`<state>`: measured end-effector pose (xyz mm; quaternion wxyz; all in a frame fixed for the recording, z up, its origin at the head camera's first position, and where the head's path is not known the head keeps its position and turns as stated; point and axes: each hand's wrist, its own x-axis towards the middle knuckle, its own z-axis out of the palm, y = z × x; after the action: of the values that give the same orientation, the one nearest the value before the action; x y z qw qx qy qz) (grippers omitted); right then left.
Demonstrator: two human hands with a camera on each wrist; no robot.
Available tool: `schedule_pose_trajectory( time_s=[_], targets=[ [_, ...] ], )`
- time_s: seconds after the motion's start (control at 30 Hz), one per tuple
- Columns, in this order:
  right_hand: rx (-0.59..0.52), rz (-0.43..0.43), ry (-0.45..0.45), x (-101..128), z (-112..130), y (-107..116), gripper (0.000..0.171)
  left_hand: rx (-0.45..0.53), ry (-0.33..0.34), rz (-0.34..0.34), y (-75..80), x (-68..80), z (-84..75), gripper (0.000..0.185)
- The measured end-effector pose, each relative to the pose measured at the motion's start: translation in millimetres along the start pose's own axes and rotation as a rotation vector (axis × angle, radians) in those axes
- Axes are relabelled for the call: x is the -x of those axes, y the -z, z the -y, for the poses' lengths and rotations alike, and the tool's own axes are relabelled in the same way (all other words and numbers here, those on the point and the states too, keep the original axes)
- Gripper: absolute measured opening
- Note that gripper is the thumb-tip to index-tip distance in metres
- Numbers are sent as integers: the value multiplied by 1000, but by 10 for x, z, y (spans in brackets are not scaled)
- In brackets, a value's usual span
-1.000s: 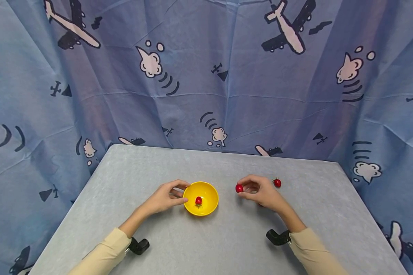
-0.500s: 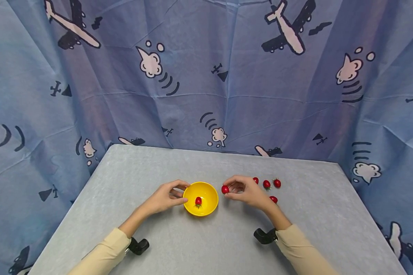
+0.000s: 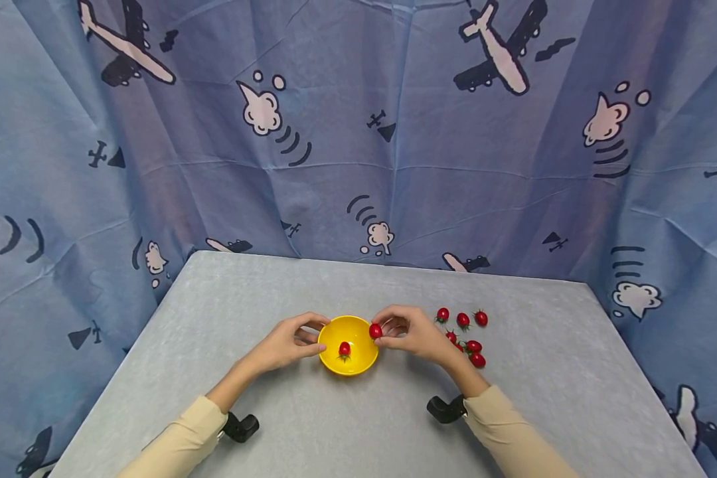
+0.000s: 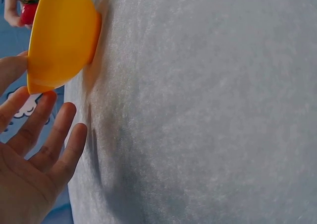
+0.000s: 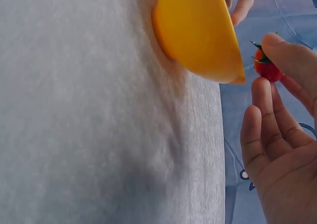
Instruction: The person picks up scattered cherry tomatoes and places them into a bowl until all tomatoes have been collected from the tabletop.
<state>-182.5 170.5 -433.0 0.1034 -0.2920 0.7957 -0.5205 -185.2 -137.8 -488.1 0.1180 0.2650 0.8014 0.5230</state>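
A yellow bowl (image 3: 358, 355) stands near the middle of the grey table (image 3: 334, 425) with one cherry tomato (image 3: 344, 348) inside. My left hand (image 3: 318, 336) holds the bowl's left rim between thumb and forefinger; the left wrist view shows the bowl (image 4: 62, 35) beside the spread fingers (image 4: 54, 140). My right hand (image 3: 384, 334) pinches a second cherry tomato (image 3: 375, 330) just above the bowl's right rim. In the right wrist view that tomato (image 5: 267, 68) sits between thumb and fingertip, close to the bowl (image 5: 198, 33).
Several loose cherry tomatoes (image 3: 463, 320) lie on the table right of my right hand, some in a row and some nearer (image 3: 477, 359). A blue airplane-print curtain (image 3: 358, 133) hangs behind and around the table. Black camera mounts (image 3: 445, 408) sit at both wrists.
My right hand carried its tomato leftward from beside the loose tomatoes to the bowl's right rim. The left hand and bowl stayed put.
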Motion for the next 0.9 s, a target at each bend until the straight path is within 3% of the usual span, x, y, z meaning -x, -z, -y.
schedule_pose_trajectory(
  time_s=[0.23,0.47,0.9],
  targets=[
    [-12,6,-21,-12,20,-21,29,-11,14,1,2,-3,-10,43],
    [-5,4,-10,-52,-382,-3,32,-12,15,-1,-2,-8,7,43],
    [79,-58,19,130,-480,225,21,-2,24,-5,-2,-3,0,43]
  ],
)
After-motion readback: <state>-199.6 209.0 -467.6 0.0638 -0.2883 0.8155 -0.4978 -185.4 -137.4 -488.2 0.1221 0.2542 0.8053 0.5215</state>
